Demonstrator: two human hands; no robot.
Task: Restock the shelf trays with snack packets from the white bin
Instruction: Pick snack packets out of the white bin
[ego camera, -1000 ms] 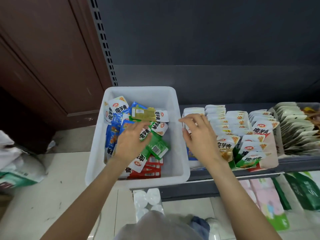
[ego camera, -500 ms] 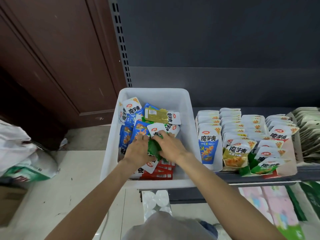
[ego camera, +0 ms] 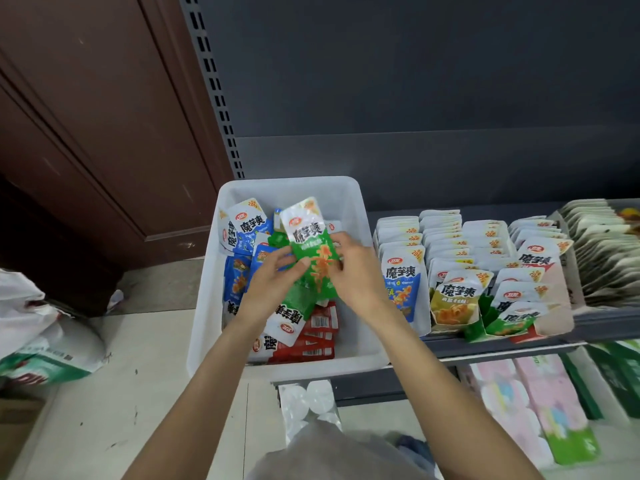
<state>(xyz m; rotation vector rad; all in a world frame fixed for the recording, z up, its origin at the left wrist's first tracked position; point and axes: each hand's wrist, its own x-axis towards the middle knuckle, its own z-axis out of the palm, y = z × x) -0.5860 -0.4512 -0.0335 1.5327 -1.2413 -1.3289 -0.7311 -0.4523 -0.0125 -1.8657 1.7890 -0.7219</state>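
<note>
The white plastic bin (ego camera: 207, 306) stands at the left end of the dark shelf, with loose blue, green and red foil snack packets heaped inside it. Above that heap the left hand (ego camera: 268, 284) pinches the left edge of a green-and-white foil snack packet (ego camera: 311, 249), thumb on its face and fingers curled behind. The packet stands nearly upright, its long axis running from its white top, nearest the bin's back wall, down toward the person, with its printed face to the camera. The right hand (ego camera: 358, 271) grips the packet's right edge, fingers curled round it, so both hands hold the one packet between them. Further right, the shelf trays (ego camera: 554, 320) hold rows of upright packets, blue-fronted nearest the bin, then yellow, then green. The green row (ego camera: 512, 318) lies well to the right of the held packet, beyond two other rows, so the right hand is the nearer one to carry it, and the packet is probably already oriented as the tray needs.
</note>
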